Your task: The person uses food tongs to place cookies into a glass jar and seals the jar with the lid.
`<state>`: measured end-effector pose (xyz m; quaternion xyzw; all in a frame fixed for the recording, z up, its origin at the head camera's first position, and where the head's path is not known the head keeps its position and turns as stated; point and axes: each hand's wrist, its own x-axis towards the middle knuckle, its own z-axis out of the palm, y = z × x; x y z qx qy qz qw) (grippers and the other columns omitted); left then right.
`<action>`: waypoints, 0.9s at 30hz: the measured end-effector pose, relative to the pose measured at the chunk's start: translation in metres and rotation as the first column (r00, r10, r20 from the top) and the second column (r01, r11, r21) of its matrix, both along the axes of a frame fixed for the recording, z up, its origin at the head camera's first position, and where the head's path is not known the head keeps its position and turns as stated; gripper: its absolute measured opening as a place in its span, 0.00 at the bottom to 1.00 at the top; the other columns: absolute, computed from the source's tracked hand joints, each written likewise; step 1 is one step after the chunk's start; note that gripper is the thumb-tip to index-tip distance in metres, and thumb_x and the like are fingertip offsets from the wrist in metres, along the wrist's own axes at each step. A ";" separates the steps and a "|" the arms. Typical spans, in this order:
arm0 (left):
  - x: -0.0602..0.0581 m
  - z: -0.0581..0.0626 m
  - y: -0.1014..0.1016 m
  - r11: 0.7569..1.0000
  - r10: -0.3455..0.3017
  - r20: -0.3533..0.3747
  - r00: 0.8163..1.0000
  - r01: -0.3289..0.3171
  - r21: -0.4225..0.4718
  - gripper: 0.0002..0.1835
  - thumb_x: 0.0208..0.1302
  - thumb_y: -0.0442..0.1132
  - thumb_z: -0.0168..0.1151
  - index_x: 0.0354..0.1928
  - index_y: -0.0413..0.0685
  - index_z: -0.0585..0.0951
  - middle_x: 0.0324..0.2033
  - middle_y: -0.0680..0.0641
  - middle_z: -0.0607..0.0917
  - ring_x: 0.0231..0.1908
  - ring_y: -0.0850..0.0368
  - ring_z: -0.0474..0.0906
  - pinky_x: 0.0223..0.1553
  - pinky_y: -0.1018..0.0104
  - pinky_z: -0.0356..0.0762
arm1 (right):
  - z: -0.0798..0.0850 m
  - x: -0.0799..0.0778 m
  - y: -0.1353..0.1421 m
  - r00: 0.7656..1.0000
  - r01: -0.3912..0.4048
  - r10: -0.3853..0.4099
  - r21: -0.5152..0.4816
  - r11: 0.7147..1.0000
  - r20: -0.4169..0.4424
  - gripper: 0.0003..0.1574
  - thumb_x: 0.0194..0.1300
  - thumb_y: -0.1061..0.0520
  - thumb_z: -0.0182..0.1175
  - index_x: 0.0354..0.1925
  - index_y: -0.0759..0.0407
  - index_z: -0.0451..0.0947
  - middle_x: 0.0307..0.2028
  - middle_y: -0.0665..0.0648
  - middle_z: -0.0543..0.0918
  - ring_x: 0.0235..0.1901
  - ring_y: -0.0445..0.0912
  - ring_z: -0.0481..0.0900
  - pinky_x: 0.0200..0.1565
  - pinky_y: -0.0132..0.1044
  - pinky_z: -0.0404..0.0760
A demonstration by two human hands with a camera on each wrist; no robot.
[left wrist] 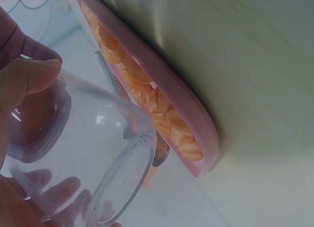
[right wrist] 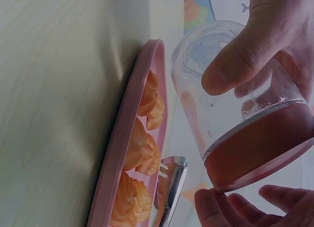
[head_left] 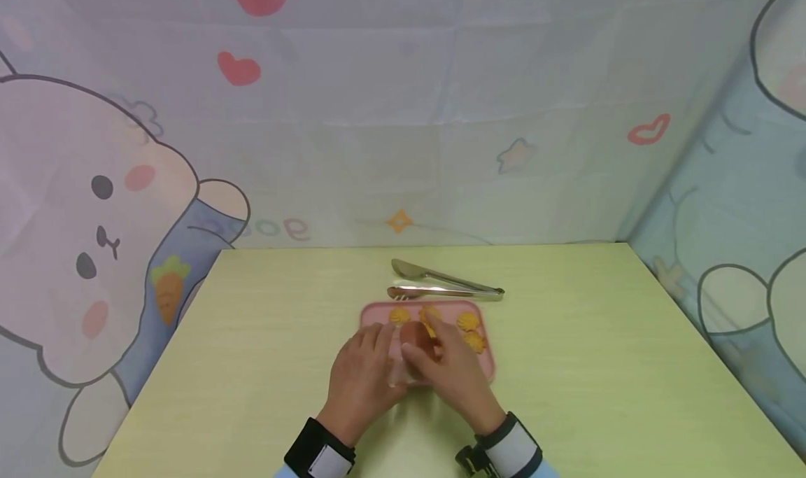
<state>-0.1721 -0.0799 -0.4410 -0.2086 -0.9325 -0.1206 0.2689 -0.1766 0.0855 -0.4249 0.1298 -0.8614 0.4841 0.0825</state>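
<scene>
A clear jar [right wrist: 196,104] with a reddish-brown lid [right wrist: 265,143] is held tilted close over the near part of a pink tray [head_left: 371,315]. My left hand [head_left: 362,373] grips the glass body, its thumb along the side and its fingers round behind. From the other side my right hand [head_left: 462,369] holds the lid between thumb and fingers, with fingertips at the lid's edge in the right wrist view. Whitish flecks show on the glass near the lid. Golden swirled cookies [head_left: 468,321] lie in the tray, partly covered by the hands in the head view.
Metal tongs [head_left: 447,282] lie behind the tray, their arms spread toward the left. The pale yellow table [head_left: 264,338] extends to both sides. A cartoon-printed cloth [head_left: 352,114] hangs behind it and at the sides.
</scene>
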 end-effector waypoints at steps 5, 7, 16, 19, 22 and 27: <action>0.001 -0.001 0.001 1.000 0.003 0.002 1.000 -0.003 0.008 0.39 0.36 0.49 0.73 0.54 0.42 0.74 0.46 0.42 0.82 0.48 0.47 0.76 0.46 0.52 0.79 | 0.000 0.001 -0.001 1.000 0.021 -0.023 0.059 0.998 0.018 0.44 0.61 0.38 0.61 0.65 0.64 0.68 0.53 0.65 0.80 0.46 0.52 0.79 0.46 0.52 0.82; 0.001 -0.002 0.001 1.000 0.001 0.001 1.000 -0.001 0.014 0.37 0.37 0.48 0.72 0.54 0.42 0.74 0.46 0.42 0.82 0.48 0.47 0.76 0.46 0.53 0.79 | 0.000 0.002 -0.001 0.999 0.028 -0.030 0.085 0.996 0.018 0.43 0.61 0.37 0.59 0.64 0.64 0.69 0.50 0.64 0.82 0.44 0.52 0.79 0.45 0.52 0.81; 0.002 0.000 0.000 0.999 -0.018 0.092 0.996 0.013 0.053 0.41 0.36 0.51 0.73 0.57 0.45 0.73 0.50 0.44 0.81 0.50 0.49 0.75 0.41 0.53 0.81 | 0.001 0.003 0.002 1.000 -0.014 0.015 0.104 0.994 -0.013 0.40 0.61 0.40 0.61 0.62 0.64 0.71 0.49 0.65 0.81 0.43 0.52 0.77 0.44 0.51 0.81; 0.002 -0.001 -0.002 0.994 -0.028 0.196 0.980 0.007 0.109 0.46 0.35 0.54 0.74 0.62 0.49 0.71 0.54 0.46 0.80 0.50 0.51 0.76 0.38 0.51 0.82 | 0.003 0.004 0.005 0.997 -0.058 0.066 0.145 0.988 -0.046 0.41 0.60 0.42 0.63 0.63 0.64 0.69 0.53 0.66 0.79 0.46 0.53 0.76 0.44 0.51 0.80; 0.004 -0.001 -0.003 0.988 -0.035 0.238 0.971 -0.001 0.151 0.48 0.34 0.56 0.74 0.64 0.52 0.70 0.55 0.48 0.79 0.48 0.51 0.76 0.35 0.51 0.81 | 0.005 0.004 0.008 0.986 -0.122 0.141 0.189 0.974 -0.093 0.43 0.60 0.43 0.63 0.66 0.64 0.66 0.58 0.68 0.75 0.48 0.54 0.75 0.45 0.52 0.80; 0.005 0.000 -0.004 0.988 -0.039 0.224 0.974 0.003 0.156 0.49 0.33 0.55 0.74 0.64 0.51 0.70 0.52 0.48 0.80 0.45 0.51 0.77 0.34 0.53 0.81 | 0.004 0.002 0.013 0.957 -0.211 0.243 0.196 0.958 -0.160 0.45 0.59 0.50 0.64 0.69 0.64 0.60 0.61 0.70 0.70 0.50 0.55 0.74 0.46 0.55 0.79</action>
